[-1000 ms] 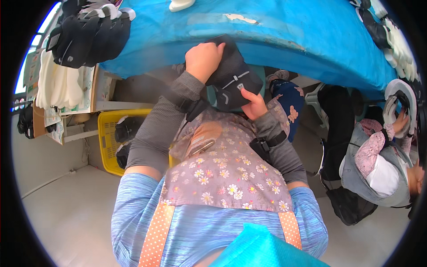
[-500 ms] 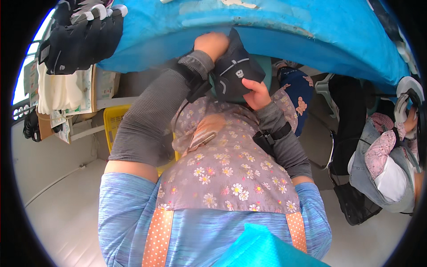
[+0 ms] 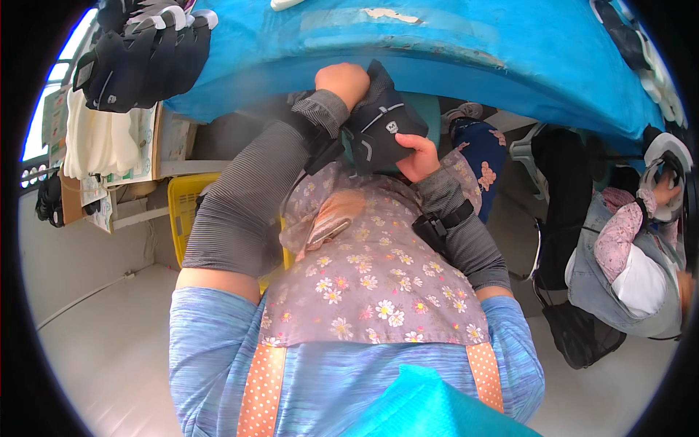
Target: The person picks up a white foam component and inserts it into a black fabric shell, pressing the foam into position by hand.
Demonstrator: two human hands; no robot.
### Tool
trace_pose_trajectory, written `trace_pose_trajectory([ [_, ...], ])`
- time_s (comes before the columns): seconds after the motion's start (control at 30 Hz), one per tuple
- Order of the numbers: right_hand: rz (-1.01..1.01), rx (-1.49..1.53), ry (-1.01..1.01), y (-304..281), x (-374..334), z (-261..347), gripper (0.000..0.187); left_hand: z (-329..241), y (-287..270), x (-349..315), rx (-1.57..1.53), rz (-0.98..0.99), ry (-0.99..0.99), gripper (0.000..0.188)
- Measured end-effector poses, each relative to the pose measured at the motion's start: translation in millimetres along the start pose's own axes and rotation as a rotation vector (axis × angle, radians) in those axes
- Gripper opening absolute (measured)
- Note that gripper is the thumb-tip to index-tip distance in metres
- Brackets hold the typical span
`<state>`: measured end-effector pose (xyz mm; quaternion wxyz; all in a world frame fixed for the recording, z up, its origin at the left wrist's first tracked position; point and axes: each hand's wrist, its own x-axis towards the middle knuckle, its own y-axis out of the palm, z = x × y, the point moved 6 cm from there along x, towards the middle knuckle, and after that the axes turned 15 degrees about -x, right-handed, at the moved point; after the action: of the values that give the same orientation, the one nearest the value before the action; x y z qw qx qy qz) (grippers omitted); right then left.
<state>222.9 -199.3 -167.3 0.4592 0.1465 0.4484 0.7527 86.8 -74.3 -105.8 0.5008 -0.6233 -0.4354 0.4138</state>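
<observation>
One floral apron (image 3: 378, 306) lies nearest, with two grey striped sleeves (image 3: 247, 197) reaching forward past it, each crossed by a dark strapped device (image 3: 435, 233). Beyond, both hands hold one black fabric piece (image 3: 386, 131), which sits above the apron's far end, just short of the tabletop (image 3: 473, 36). The right hand (image 3: 419, 157) has a narrow grip, thumb on top beside a single pale badge, its fingers mostly hidden underneath. The left hand (image 3: 344, 84) makes a fist at the piece's upper left edge, grip closed on the fabric, fingertips out of sight.

Left of the sleeves, a yellow basket (image 3: 177, 218) shows partly; floor gives free room below it. The tabletop's blue-covered near edge curves close past the left fist, limiting forward room. One white piece (image 3: 286, 3) is cut by the top border. At far left is an overlapping stack of black pieces (image 3: 145, 65), too crowded to count, above several white foot-shaped forms (image 3: 102, 138). At far right, one co-worker (image 3: 619, 255) holds a pale, rounded item (image 3: 662, 153), well apart.
</observation>
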Motion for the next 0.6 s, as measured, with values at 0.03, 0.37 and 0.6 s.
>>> trace_pose_trajectory([
  [0.03, 0.0, 0.024, 0.016, 0, 1, 0, 0.041, -1, 7, 3, -0.002, 0.05, 0.024, 0.02],
  [0.37, 0.027, -0.078, -0.025, -8, 4, -2, 0.04, -2, 32, 19, -0.221, 0.141, 0.007, 0.021],
  [0.6, 0.057, -0.026, 0.04, -15, 3, -5, 0.042, 4, 24, 6, -0.133, 0.058, 0.019, 0.022],
])
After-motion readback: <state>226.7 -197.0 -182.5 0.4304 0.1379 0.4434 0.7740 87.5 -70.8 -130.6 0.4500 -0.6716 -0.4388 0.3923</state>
